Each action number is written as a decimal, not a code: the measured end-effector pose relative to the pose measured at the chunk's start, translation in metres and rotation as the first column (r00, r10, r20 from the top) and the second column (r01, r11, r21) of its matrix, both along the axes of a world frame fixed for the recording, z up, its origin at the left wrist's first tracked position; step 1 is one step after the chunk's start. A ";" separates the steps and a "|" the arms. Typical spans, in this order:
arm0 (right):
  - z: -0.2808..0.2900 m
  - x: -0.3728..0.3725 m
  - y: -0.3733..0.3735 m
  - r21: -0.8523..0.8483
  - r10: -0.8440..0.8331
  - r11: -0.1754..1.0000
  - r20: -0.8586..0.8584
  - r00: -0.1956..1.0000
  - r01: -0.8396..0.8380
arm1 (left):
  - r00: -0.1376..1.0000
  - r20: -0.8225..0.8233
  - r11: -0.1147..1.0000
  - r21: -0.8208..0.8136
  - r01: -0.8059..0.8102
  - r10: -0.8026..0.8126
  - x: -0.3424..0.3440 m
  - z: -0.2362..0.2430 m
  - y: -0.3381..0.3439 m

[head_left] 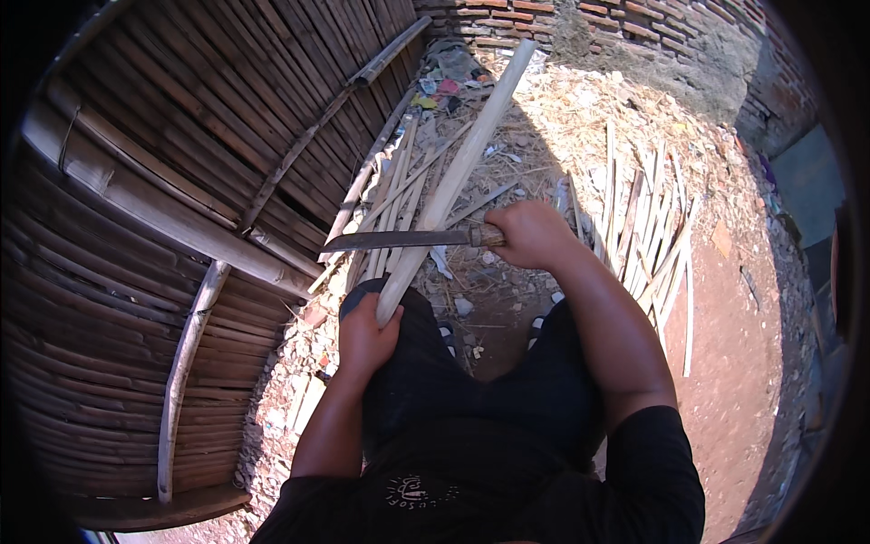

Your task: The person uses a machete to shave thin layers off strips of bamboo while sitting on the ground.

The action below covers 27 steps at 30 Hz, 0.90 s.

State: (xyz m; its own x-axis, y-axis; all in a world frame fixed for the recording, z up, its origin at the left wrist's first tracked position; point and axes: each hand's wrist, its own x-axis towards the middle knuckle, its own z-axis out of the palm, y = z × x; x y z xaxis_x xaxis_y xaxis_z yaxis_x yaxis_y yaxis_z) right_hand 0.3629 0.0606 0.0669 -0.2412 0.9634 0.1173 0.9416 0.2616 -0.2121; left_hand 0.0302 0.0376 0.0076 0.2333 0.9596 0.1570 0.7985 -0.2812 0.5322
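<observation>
Dirt yard; left hand (365, 337) grips bamboo slat (458, 168); right hand (528, 234) grips knife (399, 240).

- I see a black short-sleeved shirt (544, 490) with a small pale print on its chest.
- Dark trousers (471, 381) cover my legs.
- Forearms bare.

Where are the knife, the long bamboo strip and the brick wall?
knife (399, 240): head view, middle of the blade.
bamboo strip (462, 163): head view, mid-length of the strip.
brick wall (634, 23): head view, upper brick courses.
</observation>
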 end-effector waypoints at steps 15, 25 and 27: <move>-0.014 -0.012 0.003 0.023 0.123 0.992 0.011 0.992 -0.123 | 0.999 -0.041 0.999 -0.031 -0.009 0.008 0.004 0.002 0.004; -0.001 0.024 0.001 0.041 -0.158 0.986 -0.111 0.981 0.163 | 0.999 -0.014 0.993 -0.105 -0.048 0.047 0.005 0.008 0.002; -0.010 0.034 0.002 0.083 -0.142 0.985 -0.084 0.986 0.149 | 0.999 -0.006 0.994 -0.100 -0.051 0.050 0.007 0.009 0.003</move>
State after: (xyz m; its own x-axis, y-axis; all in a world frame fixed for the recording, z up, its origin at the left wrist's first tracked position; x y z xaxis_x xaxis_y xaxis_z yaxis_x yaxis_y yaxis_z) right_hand 0.3965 0.0623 0.0571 -0.0860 0.9724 0.2170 0.9526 0.1440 -0.2680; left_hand 0.0368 0.0402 0.0163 0.1844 0.9811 0.0593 0.8123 -0.1861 0.5528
